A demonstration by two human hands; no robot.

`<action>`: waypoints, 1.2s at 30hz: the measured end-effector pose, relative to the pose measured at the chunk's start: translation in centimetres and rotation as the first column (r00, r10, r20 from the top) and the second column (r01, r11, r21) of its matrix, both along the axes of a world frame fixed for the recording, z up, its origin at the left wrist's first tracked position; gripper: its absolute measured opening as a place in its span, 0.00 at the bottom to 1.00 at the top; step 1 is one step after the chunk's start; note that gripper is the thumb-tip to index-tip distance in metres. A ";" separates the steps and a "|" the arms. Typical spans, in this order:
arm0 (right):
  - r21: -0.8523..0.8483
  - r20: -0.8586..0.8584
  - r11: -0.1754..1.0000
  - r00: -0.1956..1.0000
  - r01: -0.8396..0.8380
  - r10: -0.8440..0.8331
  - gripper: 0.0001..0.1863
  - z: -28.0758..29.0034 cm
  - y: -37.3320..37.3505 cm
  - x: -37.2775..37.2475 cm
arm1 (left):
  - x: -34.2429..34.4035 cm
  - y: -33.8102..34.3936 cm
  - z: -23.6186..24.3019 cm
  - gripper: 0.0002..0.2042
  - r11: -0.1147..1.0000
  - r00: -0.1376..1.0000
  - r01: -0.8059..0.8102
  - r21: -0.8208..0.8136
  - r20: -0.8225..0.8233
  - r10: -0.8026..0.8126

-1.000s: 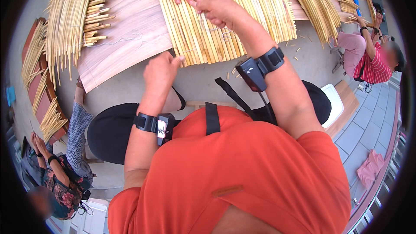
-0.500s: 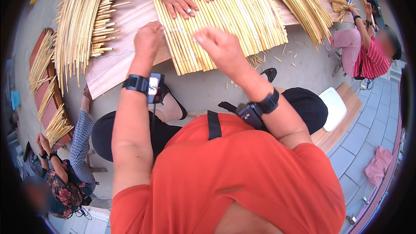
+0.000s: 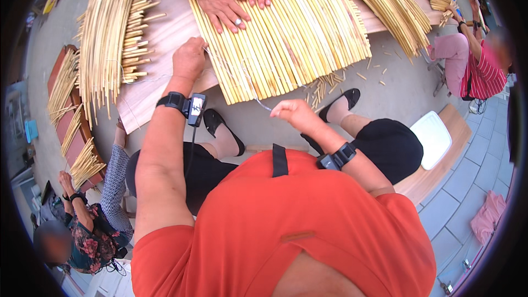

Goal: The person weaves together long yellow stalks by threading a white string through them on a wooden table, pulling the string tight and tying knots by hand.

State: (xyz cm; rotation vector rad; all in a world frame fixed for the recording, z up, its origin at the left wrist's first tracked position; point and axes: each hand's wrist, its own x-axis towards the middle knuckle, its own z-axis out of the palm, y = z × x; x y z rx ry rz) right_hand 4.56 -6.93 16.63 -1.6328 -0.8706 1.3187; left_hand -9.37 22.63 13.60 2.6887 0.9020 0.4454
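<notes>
A mat of pale yellow reed stalks (image 3: 280, 38) lies side by side on the table in front of me. My left hand (image 3: 190, 59) is closed by the mat's left edge, with a strand of string at its fingers. Just off the near edge, my right hand (image 3: 294, 115) pinches a thin whitish string (image 3: 263, 104), which runs taut back to the stalk ends. More loose string curves over the stalks between my hands. Another person's two hands (image 3: 223, 8) rest flat on the far part of the mat.
Bundles of stalks lie on the wooden table (image 3: 159, 27) at left (image 3: 104, 38) and right (image 3: 385, 8). Short cut pieces (image 3: 324, 88) litter the floor. Two people handle stalks or string at far left (image 3: 82, 220) and far right (image 3: 473, 55). A white lid (image 3: 430, 140) rests on the bench.
My right hand has come down toward me, off the mat, drawing the string out past the near edge. My left hand has dropped slightly. The other person's hands still press the mat.
</notes>
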 end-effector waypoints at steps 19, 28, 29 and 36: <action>-0.090 0.852 0.974 0.491 -0.208 0.184 0.06 0.8 17.7 -3.0 | 0.2 5.5 3.0 0.06 0.686 0.985 -0.138 -0.714 -0.170 0.021; 0.338 0.728 0.938 0.655 -0.083 -0.204 0.08 -0.9 17.1 -2.6 | 1.0 8.1 7.8 0.29 0.925 0.920 0.363 0.114 -0.204 -0.336; 0.345 0.733 0.936 0.643 -0.070 -0.222 0.08 -1.0 16.8 -2.6 | 1.8 8.1 7.7 0.30 0.862 0.875 0.477 0.169 -0.186 -0.447; 0.522 0.474 0.850 0.804 0.073 -0.360 0.07 0.2 15.4 -2.3 | 3.2 6.0 6.5 0.30 0.704 0.696 0.707 0.075 -0.251 -0.673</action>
